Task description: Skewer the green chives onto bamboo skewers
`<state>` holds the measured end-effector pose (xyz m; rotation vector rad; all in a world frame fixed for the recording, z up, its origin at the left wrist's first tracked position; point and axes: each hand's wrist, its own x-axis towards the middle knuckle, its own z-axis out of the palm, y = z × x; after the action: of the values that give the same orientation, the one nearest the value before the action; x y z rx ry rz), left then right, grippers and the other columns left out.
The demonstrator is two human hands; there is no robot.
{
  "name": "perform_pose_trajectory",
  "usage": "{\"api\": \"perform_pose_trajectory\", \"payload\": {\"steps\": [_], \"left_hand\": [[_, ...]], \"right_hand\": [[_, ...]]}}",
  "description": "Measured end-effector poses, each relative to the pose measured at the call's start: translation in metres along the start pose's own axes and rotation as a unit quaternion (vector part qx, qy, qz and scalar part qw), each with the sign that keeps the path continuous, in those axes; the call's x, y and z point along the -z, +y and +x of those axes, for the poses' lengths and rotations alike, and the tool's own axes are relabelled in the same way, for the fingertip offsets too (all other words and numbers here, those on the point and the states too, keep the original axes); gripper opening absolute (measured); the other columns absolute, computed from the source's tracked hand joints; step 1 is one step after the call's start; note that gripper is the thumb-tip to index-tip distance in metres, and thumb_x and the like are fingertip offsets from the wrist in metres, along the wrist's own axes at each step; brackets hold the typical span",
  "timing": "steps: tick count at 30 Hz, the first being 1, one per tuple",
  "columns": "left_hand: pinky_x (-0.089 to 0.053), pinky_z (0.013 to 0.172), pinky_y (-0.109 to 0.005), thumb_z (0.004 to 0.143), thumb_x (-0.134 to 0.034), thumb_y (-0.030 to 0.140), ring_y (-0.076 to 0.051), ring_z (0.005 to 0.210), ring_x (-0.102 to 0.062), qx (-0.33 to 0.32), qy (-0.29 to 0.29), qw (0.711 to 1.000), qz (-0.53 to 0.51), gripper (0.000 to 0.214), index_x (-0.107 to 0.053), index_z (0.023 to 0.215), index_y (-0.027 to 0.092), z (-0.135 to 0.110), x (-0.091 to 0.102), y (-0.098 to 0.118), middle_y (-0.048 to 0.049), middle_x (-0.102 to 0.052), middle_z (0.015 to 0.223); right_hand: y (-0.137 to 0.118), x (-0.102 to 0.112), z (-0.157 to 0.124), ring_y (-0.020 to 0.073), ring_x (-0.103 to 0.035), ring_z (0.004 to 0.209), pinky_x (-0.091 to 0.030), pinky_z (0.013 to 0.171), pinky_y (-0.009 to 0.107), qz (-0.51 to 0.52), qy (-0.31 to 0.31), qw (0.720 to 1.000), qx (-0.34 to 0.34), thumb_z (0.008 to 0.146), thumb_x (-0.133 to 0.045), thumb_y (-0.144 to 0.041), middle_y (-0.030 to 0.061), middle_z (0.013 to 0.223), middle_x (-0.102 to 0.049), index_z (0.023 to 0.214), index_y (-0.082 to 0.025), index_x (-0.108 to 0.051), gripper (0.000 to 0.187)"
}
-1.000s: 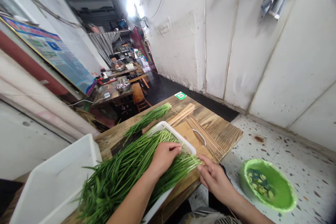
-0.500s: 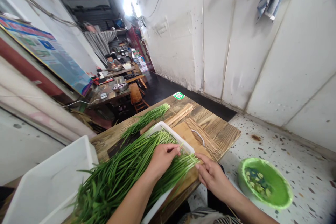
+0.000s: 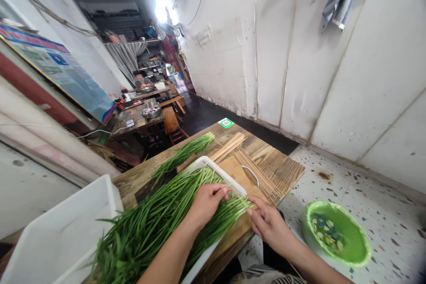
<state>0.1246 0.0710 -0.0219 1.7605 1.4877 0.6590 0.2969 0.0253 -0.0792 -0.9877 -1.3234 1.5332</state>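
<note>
A heap of long green garlic chives [image 3: 159,213] fills a white tray [image 3: 229,176], pale cut ends toward the right. My left hand [image 3: 209,199] is over the heap, thumb and forefinger pinched on a chive stalk whose pale tip sticks out beyond them. At the tray's right corner my right hand [image 3: 268,219] has its thumb and forefinger closed at the pale ends of several chives. Beneath the tray's right side lies a wooden cutting board [image 3: 234,167] with a metal handle [image 3: 250,175].
Bamboo skewers [image 3: 258,175] and a smaller chive bunch [image 3: 186,153] lie on the wooden table [image 3: 286,166]. A white bin [image 3: 66,230] stands left. On the floor at right is a green basin [image 3: 357,235] with scraps. A person [image 3: 141,82] sits at a far table.
The view has shifted slightly. Both hands keep nearly the same pose and place over the chives.
</note>
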Motion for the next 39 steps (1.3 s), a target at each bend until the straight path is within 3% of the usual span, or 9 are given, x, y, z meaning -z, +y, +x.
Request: {"api": "perform_pose_trajectory", "payload": {"steps": [11, 31, 39], "left_hand": [[-0.041, 0.079, -0.023, 0.077, -0.039, 0.026, -0.016, 0.088, -0.060, -0.016, -0.004, 0.999, -0.031, 0.028, -0.055, 0.055, 0.018, 0.0011, -0.0015, -0.0038, 0.0008, -0.066, 0.070], [-0.041, 0.069, -0.022, 0.078, -0.040, 0.030, -0.016, 0.073, -0.058, -0.034, 0.000, 0.999, 0.012, 0.031, -0.056, 0.055, 0.017, 0.0016, -0.0024, -0.0076, 0.0007, -0.065, 0.069], [-0.040, 0.069, -0.023, 0.080, -0.040, 0.025, -0.015, 0.072, -0.056, -0.080, -0.034, 0.994, 0.067, 0.029, -0.066, 0.070, 0.018, -0.0055, -0.0072, 0.0009, -0.0007, -0.066, 0.072]], "right_hand": [[0.0008, -0.0001, -0.0001, 0.0065, -0.028, 0.037, -0.022, 0.037, 0.020, -0.004, -0.001, 1.000, -0.001, 0.084, -0.046, -0.043, -0.0106, 0.046, -0.031, 0.116, -0.011, -0.043, 0.046], [0.0027, -0.0004, -0.0004, 0.0056, -0.028, 0.036, -0.022, 0.036, 0.018, 0.007, 0.008, 1.000, -0.003, 0.082, -0.048, -0.043, -0.0107, 0.046, -0.032, 0.117, -0.011, -0.044, 0.048], [0.0015, -0.0036, 0.0014, 0.0055, -0.027, 0.035, -0.022, 0.036, 0.018, 0.017, 0.011, 1.000, 0.007, 0.085, -0.045, -0.041, -0.0116, 0.046, -0.030, 0.120, -0.009, -0.041, 0.047]]}}
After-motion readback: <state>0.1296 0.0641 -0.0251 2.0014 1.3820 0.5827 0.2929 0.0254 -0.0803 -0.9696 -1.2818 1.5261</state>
